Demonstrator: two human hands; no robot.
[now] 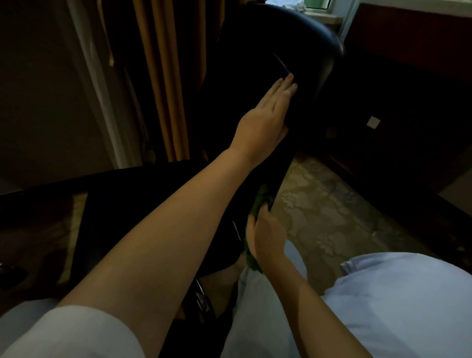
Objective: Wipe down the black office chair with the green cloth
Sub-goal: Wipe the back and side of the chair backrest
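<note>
Lighting is dim. A tan curtain (163, 76) hangs beside a white sheer curtain (102, 89). The floor (319, 217) is floral-patterned. A window (316, 3) adjoins dark wooden furniture (408, 35).

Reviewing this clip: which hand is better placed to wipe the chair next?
Right. The right hand grips the green cloth against the black office chair; the left hand lies flat on it, empty.

I see only scraps of green cloth (260, 201) at the chair (255, 64) edge, under the right hand (268, 237). The chair's top is cropped.
</note>
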